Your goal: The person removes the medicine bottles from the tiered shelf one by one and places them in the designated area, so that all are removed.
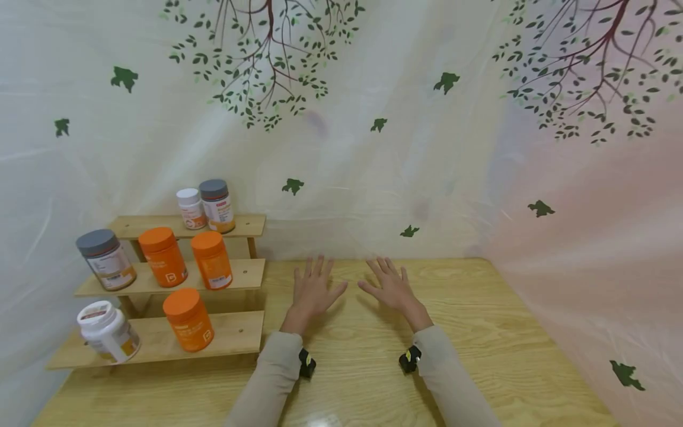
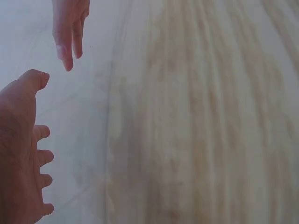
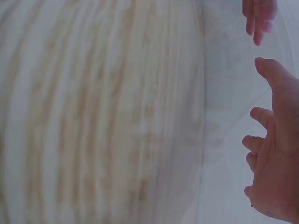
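Observation:
My left hand (image 1: pixel 313 290) is held over the wooden table (image 1: pixel 352 379) with its fingers spread, nothing in it. Beside it, a short gap away, my right hand (image 1: pixel 393 289) has its fingers spread too and holds nothing. In the left wrist view the left palm (image 2: pixel 16 154) faces inward, with the other hand's fingers at the top. The right wrist view likewise has the right palm (image 3: pixel 280 163) at its right edge. Nearest the left hand, an orange jar (image 1: pixel 212 261) stands on the middle tier of a wooden shelf (image 1: pixel 245 274).
On the middle tier are also an orange jar (image 1: pixel 163 258) and a grey-lidded jar (image 1: pixel 107 261). The lower tier bears an orange jar (image 1: pixel 188 321) and a tilted-looking white bottle (image 1: pixel 109 333). A white bottle (image 1: pixel 191 209) and grey-lidded jar (image 1: pixel 217 207) stand on top. Behind hangs a leaf-patterned curtain (image 1: pixel 341 154).

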The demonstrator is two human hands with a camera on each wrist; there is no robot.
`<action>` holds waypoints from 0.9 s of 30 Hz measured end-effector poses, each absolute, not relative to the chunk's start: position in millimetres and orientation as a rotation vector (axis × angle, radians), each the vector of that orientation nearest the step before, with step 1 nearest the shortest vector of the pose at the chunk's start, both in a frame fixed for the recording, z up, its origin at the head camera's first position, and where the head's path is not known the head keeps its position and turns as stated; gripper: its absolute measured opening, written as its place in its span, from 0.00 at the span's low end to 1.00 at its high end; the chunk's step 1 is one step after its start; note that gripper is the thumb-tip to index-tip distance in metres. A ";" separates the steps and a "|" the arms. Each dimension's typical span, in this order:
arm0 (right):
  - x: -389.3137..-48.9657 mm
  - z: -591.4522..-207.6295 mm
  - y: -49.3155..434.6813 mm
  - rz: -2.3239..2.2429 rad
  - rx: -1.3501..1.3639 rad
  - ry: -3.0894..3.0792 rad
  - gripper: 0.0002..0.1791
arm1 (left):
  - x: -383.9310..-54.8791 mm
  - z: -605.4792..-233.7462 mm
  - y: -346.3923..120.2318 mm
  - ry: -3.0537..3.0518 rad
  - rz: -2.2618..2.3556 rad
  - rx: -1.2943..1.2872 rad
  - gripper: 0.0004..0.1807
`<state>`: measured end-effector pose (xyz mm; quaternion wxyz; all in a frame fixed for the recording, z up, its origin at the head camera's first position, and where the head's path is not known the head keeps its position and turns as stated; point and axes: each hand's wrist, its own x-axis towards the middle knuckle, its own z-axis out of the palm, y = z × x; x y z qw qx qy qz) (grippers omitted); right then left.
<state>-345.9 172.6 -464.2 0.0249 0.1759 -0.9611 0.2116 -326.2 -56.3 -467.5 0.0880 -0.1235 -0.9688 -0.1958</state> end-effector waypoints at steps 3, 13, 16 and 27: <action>-346.3 -460.9 171.2 0.663 0.551 -2.953 0.43 | -323.7 -460.9 -54.9 -2.849 -0.599 -0.376 0.43; -339.3 -431.7 159.2 0.758 0.607 -2.834 0.44 | -306.9 -413.4 -51.2 -2.733 -0.402 -0.435 0.46; -335.9 -419.4 152.8 0.790 0.668 -2.772 0.46 | -296.2 -393.2 -54.1 -2.676 -0.398 -0.449 0.46; -320.4 -374.5 112.2 0.898 0.829 -2.665 0.48 | -230.6 -319.8 -103.5 -2.488 -0.424 -0.497 0.46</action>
